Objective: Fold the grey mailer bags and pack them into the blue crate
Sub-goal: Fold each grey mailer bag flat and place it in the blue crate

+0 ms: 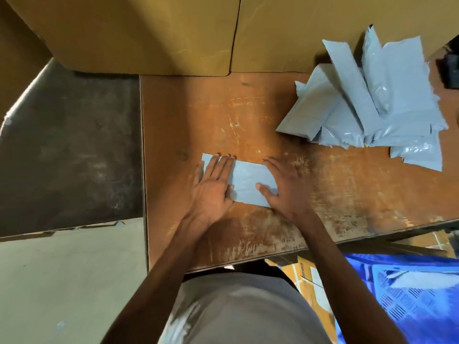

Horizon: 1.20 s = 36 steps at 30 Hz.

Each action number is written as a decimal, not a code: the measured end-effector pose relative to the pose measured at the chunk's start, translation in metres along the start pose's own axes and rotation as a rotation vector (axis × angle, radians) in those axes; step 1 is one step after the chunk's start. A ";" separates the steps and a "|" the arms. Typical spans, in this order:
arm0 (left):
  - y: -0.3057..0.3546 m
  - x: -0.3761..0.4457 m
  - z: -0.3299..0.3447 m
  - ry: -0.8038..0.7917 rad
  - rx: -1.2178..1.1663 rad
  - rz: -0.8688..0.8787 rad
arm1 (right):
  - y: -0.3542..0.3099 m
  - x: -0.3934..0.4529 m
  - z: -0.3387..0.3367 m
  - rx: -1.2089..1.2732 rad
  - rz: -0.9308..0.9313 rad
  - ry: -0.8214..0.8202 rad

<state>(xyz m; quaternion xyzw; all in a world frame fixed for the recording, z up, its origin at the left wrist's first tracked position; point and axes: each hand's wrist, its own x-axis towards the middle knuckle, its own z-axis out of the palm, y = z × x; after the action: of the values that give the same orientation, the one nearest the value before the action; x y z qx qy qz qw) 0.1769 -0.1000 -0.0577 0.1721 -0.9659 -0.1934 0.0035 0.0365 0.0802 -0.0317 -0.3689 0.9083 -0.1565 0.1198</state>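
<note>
A folded grey mailer bag (pixel 246 178) lies flat on the worn brown table (pixel 335 189), near its front. My left hand (pixel 211 187) presses on the bag's left end with straight fingers. My right hand (pixel 283 187) lies flat over its right end, thumb on the bag. A loose pile of grey mailer bags (pixel 372 105) sits at the table's far right. The blue crate (pixel 417 304) stands below the table at the lower right, with one grey folded bag (pixel 422 281) inside.
Large cardboard boxes (pixel 139 33) stand along the back of the table. A dark grey sheet (pixel 69 145) lies left of the table. Cardboard cartons (pixel 305 276) sit under the table beside the crate. A black object (pixel 450 68) is at the right edge.
</note>
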 end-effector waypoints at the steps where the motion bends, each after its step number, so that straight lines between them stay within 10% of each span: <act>1: -0.002 0.000 0.000 0.005 -0.001 0.021 | -0.003 -0.002 -0.002 -0.001 0.038 -0.016; 15: 0.059 -0.012 -0.022 0.145 -0.258 0.245 | -0.018 -0.095 -0.037 0.221 0.360 0.117; 36: 0.294 -0.125 0.042 0.004 -0.132 1.258 | 0.013 -0.413 -0.019 0.348 0.927 0.726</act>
<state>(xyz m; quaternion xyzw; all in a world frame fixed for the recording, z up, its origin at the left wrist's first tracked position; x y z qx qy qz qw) 0.1943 0.2122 0.0208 -0.4287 -0.8685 -0.2131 0.1287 0.3108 0.3851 0.0233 0.1664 0.9183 -0.3496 -0.0831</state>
